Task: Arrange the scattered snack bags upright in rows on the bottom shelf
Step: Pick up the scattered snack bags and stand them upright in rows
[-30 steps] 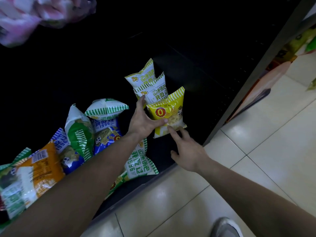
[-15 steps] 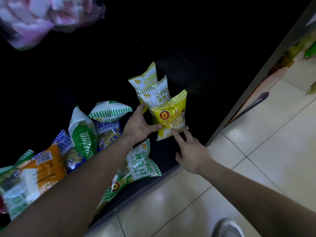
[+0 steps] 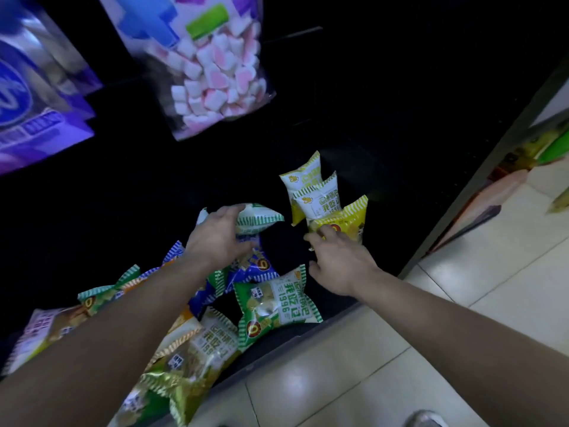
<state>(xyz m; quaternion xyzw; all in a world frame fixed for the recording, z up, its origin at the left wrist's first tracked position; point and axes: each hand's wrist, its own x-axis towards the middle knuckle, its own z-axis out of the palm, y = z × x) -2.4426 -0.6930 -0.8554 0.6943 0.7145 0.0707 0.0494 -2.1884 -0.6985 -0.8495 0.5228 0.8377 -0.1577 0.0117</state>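
Crinkly foil-and-plastic snack bags are what I'm handling, and I judge them light, puffy with air, and easy to crush or let slide. My left hand (image 3: 220, 234) lies over a green-and-white bag (image 3: 258, 218) at the middle of the frame, fingers spread and curling onto its top; I can't tell whether it is gripped yet. My right hand (image 3: 338, 261), just right of centre, has its fingers loosely spread, fingertips touching the lower part of a yellow bag (image 3: 348, 223) that stands at the front of a short upright row with two white-and-yellow bags (image 3: 311, 192) behind it. More bags lie flat and overlapping in the lower left on the dark bottom shelf (image 3: 348, 306), among them a green bag (image 3: 277, 303) near its front edge. I'd take each by its crimped top seam or pinch both sides gently, since the slick film would probably slip under a flat palm.
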